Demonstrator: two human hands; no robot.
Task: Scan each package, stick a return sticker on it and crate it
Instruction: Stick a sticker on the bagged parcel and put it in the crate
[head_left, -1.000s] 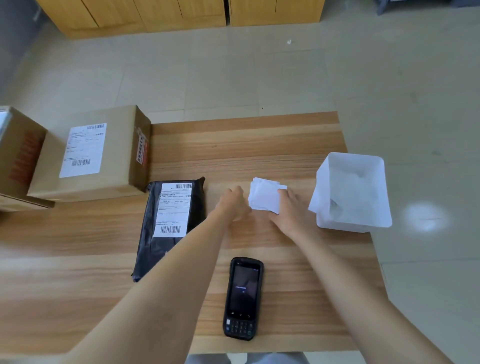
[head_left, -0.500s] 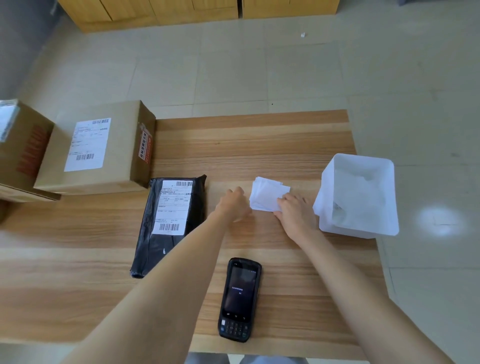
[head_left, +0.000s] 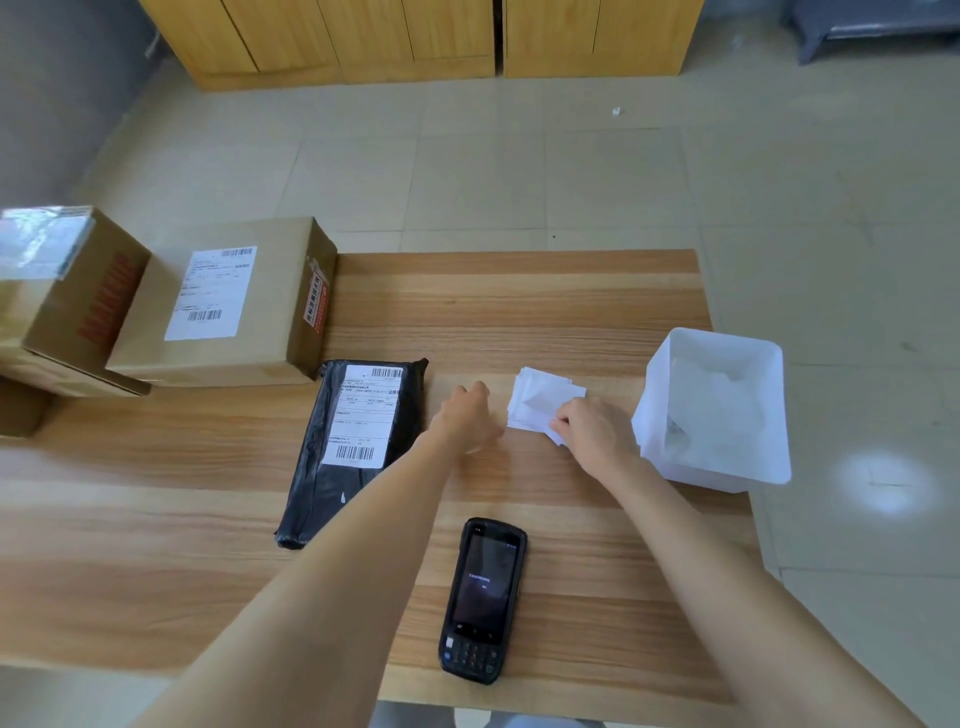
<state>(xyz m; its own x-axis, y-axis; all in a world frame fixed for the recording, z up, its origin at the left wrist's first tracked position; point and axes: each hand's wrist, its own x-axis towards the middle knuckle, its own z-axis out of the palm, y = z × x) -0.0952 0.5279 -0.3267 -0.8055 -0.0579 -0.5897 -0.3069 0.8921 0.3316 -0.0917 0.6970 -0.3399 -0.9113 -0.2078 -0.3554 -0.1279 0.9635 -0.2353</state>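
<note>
Right hand (head_left: 592, 434) pinches a corner of the thin white paper sticker stack (head_left: 540, 397). Probably flimsy, clingy stuff, best peeled from that corner. Left hand (head_left: 465, 418) is curled, can't tell what it's holding.

The wooden surface (head_left: 519, 312) carries several things. A scanner (head_left: 484, 597) lies flat at 6 o'clock, screen up. A black bag (head_left: 358, 415) with a white label lies at 9 o'clock. Behind it, at 10 o'clock, a cardboard box (head_left: 228, 306) stands just beside a second box (head_left: 67, 291). The stickers (head_left: 540, 400) lie in a loose stack at 2 o'clock. A white tub (head_left: 649, 415) stands at 3 o'clock, at the right edge.
</note>
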